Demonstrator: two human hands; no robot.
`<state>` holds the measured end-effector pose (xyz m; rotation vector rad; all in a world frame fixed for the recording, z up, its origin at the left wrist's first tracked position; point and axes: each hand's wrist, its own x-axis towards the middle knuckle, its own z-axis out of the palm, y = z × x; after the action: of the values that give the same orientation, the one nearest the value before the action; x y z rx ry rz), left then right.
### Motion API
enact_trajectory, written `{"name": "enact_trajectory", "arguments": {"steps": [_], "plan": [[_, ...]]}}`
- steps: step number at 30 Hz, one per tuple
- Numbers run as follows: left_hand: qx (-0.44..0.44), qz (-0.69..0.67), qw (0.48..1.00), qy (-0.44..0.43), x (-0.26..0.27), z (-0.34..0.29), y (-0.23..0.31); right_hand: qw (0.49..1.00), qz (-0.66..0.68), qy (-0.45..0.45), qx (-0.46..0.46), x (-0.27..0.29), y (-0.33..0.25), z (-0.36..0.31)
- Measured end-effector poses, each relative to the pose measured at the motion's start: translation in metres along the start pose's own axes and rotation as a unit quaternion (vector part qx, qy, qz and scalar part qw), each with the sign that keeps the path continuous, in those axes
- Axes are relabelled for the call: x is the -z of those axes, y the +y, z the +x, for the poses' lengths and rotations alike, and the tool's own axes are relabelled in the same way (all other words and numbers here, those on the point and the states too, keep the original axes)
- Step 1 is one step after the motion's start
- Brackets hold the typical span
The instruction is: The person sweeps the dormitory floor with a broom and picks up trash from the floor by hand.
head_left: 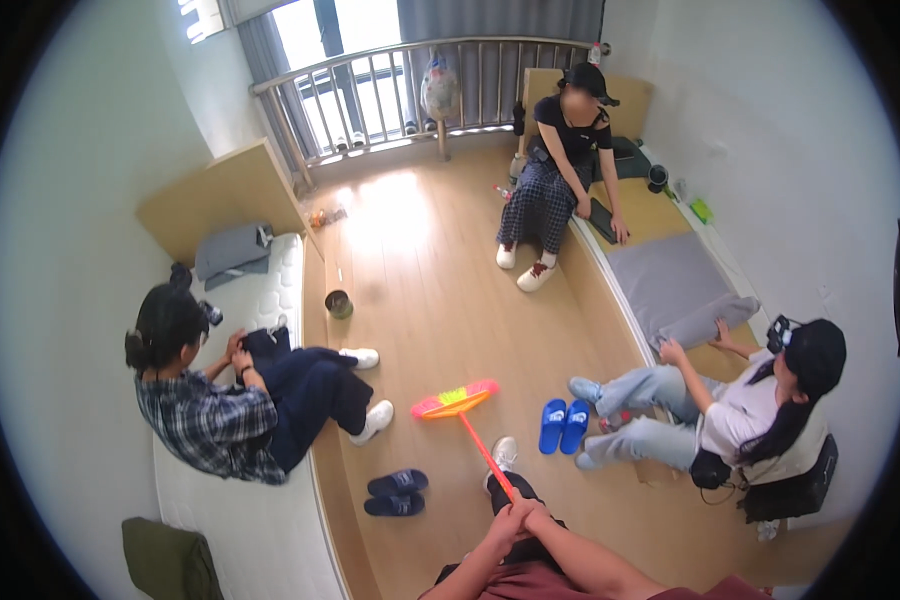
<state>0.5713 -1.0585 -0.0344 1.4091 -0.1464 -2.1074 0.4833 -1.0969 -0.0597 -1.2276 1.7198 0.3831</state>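
**On the wood floor (400,330), a broom (454,403) gripped by two hands**

The floor runs like an aisle from the wearer's feet to a metal railing (444,140) before bright glass. A left bed (240,530), with a white mattress, and a right bed (665,212), with a tan top, flank it. Three people sit along the sides: one in a plaid shirt (210,425) on the left bed, one in a black top (567,130) at the far end of the right bed, and one in a pale top (740,415) nearer, touching grey cloth (670,275).

The broom reaches out mid-aisle, its pink and orange end ahead of the wearer's white shoe, apparently on the boards, and its handle (487,456) slanting back to the body. The left hand (507,522) and right hand (533,512) are together, both wrapped round that handle.

This looks like the sweeping step. A next stroke would call for keeping the bristles low and steering between the dark slippers (397,482) on the left and the blue slippers (553,425) on the right, clear of the sitters' feet. Farther along, a small dark pot (339,303) beside the left bed would also need room.
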Motion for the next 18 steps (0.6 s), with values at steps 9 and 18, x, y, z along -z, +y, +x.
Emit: {"name": "enact_trajectory", "arguments": {"steps": [9,18], "plan": [[-0.041,-0.025,0.999,0.008,-0.056,0.113,0.188,0.999,-0.031,-0.011,0.042,0.15,-0.098,0.137],[-0.049,-0.055,0.993,0.09,-0.043,0.186,0.348,0.993,-0.052,0.04,0.094,0.241,-0.233,0.219]]}}
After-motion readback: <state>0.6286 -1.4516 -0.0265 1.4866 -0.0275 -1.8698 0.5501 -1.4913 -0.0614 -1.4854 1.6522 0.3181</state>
